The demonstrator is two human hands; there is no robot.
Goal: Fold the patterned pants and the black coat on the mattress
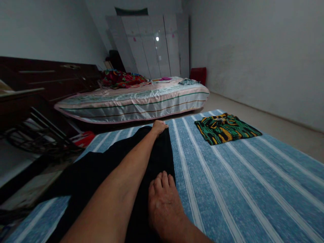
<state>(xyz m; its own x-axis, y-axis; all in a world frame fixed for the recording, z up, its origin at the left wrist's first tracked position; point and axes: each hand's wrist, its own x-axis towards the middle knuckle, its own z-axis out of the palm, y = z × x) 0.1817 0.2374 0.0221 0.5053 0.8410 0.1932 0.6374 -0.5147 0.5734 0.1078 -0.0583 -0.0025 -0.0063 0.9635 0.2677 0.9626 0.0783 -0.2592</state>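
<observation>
A black garment [160, 152] lies spread on the bed with the blue and white striped sheet [202, 189]; its exact kind is unclear. My left hand [159, 127] reaches to the garment's far right corner, fingers closed on the cloth there. Nearer to me, my right hand [165, 204] rests palm down on the garment along its right edge, with its fingers stretched out. My left forearm crosses over the middle of the cloth and hides part of it. To the right, apart from both hands, is a folded green, yellow and black patterned garment [227, 130].
Beyond stands a second bed with a shiny striped cover [141, 101] and a red floral blanket [124, 79]. A dark wooden headboard [48, 76] runs along the left wall. White wardrobes [152, 47] and a red object [198, 75] are at the back.
</observation>
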